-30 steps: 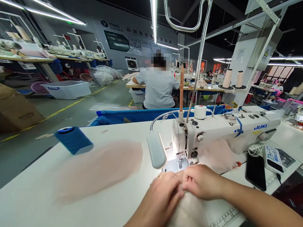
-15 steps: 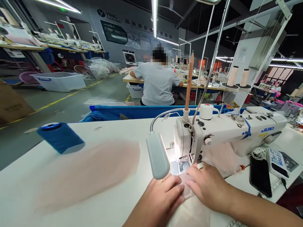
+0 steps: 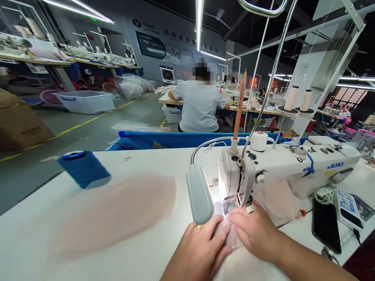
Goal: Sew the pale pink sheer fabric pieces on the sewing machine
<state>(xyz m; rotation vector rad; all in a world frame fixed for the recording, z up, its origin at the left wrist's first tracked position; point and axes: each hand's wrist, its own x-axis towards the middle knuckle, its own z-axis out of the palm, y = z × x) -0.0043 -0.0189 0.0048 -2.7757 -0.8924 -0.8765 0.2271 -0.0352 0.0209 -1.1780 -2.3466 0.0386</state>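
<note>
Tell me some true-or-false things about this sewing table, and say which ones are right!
1. The left hand and right hand both press on pale cloth by the needle. True.
2. The blue thread cone stands upright. False: it lies on its side.
3. A phone lies right of the sewing machine. True.
4. The sewing machine is red. False: it is white.
</note>
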